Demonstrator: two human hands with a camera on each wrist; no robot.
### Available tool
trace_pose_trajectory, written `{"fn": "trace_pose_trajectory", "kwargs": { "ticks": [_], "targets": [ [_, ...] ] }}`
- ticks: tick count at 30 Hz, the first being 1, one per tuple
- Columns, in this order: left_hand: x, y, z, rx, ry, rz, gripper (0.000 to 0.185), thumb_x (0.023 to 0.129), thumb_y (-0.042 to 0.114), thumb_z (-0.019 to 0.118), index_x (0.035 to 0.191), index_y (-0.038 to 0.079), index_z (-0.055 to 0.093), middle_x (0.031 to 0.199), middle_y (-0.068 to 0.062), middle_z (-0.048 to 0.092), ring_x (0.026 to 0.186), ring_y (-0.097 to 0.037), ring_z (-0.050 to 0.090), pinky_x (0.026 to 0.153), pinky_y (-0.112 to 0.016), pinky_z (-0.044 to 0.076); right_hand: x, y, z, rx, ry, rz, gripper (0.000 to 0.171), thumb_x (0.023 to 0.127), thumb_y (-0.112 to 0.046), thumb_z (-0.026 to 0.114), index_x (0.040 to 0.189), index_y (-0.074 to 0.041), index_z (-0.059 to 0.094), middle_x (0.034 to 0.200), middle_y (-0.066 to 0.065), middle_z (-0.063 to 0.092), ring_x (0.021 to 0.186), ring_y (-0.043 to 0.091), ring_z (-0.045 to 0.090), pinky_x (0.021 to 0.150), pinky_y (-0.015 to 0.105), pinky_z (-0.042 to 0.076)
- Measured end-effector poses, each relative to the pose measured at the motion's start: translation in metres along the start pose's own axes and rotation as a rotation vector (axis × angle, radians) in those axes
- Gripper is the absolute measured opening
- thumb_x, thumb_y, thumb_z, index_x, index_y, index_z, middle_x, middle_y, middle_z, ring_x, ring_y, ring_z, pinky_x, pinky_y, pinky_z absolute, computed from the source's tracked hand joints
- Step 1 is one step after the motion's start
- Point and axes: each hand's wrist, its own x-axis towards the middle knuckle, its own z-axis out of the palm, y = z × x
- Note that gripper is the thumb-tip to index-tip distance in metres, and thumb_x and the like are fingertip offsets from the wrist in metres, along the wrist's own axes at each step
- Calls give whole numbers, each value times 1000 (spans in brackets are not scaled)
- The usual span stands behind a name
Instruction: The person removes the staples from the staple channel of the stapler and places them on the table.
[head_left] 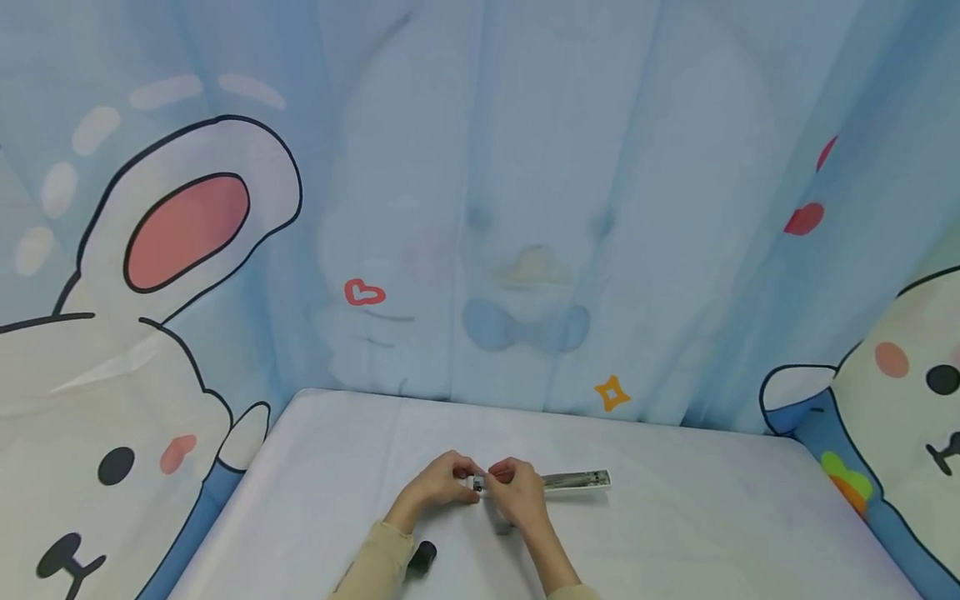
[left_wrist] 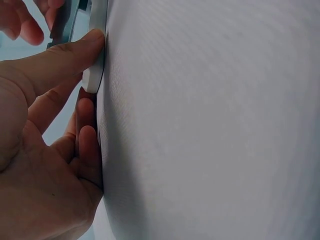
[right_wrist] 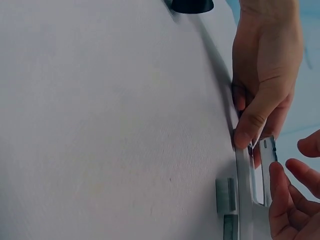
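A long white remote-like device (head_left: 577, 480) lies flat on the white table (head_left: 697, 533). My left hand (head_left: 444, 482) pinches its near end, the thumb (left_wrist: 75, 52) pressed on the rounded white tip (left_wrist: 94, 77) and the other fingers curled under it. My right hand (head_left: 516, 492) is curled over the same end. Its fingertips (right_wrist: 278, 175) hold a thin, pale cover piece (right_wrist: 268, 165) that stands up off the device body (right_wrist: 245, 200). Two small grey batteries (right_wrist: 226, 200) lie on the cloth beside the device.
A small black cylinder (head_left: 422, 557) lies by my left forearm and shows again as a black cylinder (right_wrist: 192, 5) at the top of the right wrist view. A blue cartoon curtain (head_left: 525, 208) hangs close behind the table.
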Motion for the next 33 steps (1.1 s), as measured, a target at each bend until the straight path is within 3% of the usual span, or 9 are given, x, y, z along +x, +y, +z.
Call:
{"fn": "trace_pose_trajectory", "kwargs": {
  "ticks": [4,9,14,22,27,33],
  "targets": [
    [-1,-1,0,5,1,13,28,69,5,79,96,4,71,88,-5,63,86,-18,52,79,-29,42,-1,-2,3,46,2,20,12,78,-11,68,84,-1,67,73,7,65,65,17,59,55,30,46],
    [-1,-2,0,21,4,4,28,70,7,79,97,5,71,89,-3,62,86,-17,52,78,-28,42,-1,0,7,196,-7,99,15,78,-7,65,90,4,66,71,9,65,59,16,60,51,27,46],
    [0,-3,-1,22,12,-11,28,71,8,79,98,6,71,92,-2,61,89,-21,53,81,-32,43,0,0,10,312,9,159,20,80,-3,63,95,9,64,77,12,66,63,17,63,57,27,49],
    [-1,-1,1,21,8,-18,31,69,8,80,98,5,71,91,-4,59,86,-19,51,77,-28,41,4,2,11,370,-6,175,21,80,-1,64,97,12,63,79,14,67,68,23,65,64,33,53],
    [0,0,1,17,7,-2,30,68,8,80,97,6,71,91,-5,61,87,-19,53,78,-28,42,7,1,11,314,-22,145,18,79,0,66,92,11,65,71,9,64,62,18,63,58,27,51],
    [1,0,0,7,8,18,28,68,5,79,95,5,71,88,-4,64,88,-21,54,80,-29,43,8,3,12,132,-16,40,12,76,0,68,86,5,69,67,4,62,59,12,57,55,26,46]
  ]
}}
